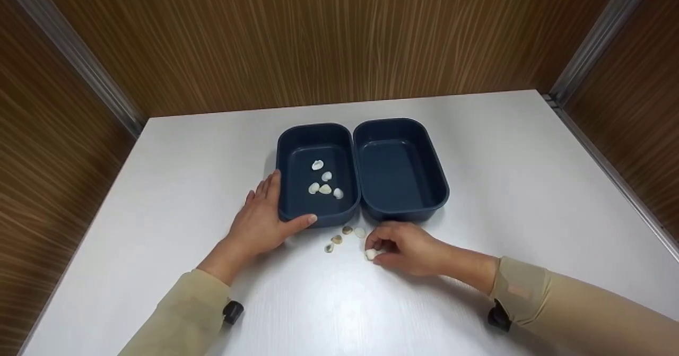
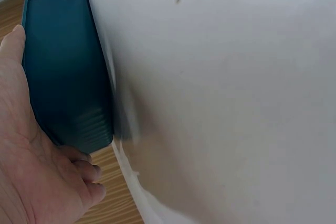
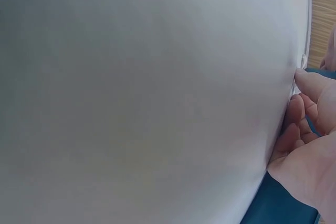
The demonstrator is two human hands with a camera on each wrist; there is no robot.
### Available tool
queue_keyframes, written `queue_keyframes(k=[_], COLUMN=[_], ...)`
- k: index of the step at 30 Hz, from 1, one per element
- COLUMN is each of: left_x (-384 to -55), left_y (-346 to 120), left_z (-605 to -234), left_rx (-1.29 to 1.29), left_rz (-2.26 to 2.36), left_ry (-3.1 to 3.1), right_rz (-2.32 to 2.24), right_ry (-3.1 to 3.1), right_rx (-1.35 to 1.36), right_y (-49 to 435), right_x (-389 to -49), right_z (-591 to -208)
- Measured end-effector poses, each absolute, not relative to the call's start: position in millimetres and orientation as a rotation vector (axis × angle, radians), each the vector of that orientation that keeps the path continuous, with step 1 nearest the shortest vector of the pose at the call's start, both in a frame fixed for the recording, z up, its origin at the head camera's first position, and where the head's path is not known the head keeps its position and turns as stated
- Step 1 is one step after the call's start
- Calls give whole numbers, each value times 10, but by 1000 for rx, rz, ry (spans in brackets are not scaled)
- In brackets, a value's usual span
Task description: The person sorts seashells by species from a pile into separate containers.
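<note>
Two dark blue rectangular containers stand side by side, a left container [image 1: 318, 218] and a right container [image 1: 400, 214]. Several white seashells [image 1: 325, 189] lie on the left one's floor; the right one holds nothing. My left hand [image 1: 261, 222] rests against the left container's near left corner, fingers along its outer wall and thumb at the front rim. In the left wrist view that hand [image 2: 39, 166] spans the container's wall [image 2: 68, 66]. Just in front of the right container, my right hand [image 1: 406, 247] pinches a white seashell [image 1: 370, 254] between thumb and fingers, low over the table.
Between my hands, a few brownish seashells [image 1: 337, 239] and a pale seashell [image 1: 359, 232] lie on the white table [image 1: 329, 303]. A wood-grain panel [image 1: 339, 37] rises behind the table, with similar panels at both sides.
</note>
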State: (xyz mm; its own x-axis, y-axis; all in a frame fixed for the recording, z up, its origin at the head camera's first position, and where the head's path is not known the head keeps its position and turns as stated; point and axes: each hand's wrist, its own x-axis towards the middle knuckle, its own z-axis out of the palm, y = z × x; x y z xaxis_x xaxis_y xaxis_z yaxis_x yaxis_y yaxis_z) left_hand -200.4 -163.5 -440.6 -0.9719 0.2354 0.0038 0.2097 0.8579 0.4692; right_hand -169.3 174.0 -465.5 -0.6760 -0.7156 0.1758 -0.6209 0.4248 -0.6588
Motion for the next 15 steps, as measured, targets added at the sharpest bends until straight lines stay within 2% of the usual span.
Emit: queue_keyframes(k=[15], left_x=[-2011], left_y=[-1645], left_z=[-4418], left_rx=[342], left_rz=[733], left_ry=[2971], right_rz=[-1109], right_ry=[2538], right_rx=[-1314], right_y=[1776], right_x=[-1650], right_z=[-4481])
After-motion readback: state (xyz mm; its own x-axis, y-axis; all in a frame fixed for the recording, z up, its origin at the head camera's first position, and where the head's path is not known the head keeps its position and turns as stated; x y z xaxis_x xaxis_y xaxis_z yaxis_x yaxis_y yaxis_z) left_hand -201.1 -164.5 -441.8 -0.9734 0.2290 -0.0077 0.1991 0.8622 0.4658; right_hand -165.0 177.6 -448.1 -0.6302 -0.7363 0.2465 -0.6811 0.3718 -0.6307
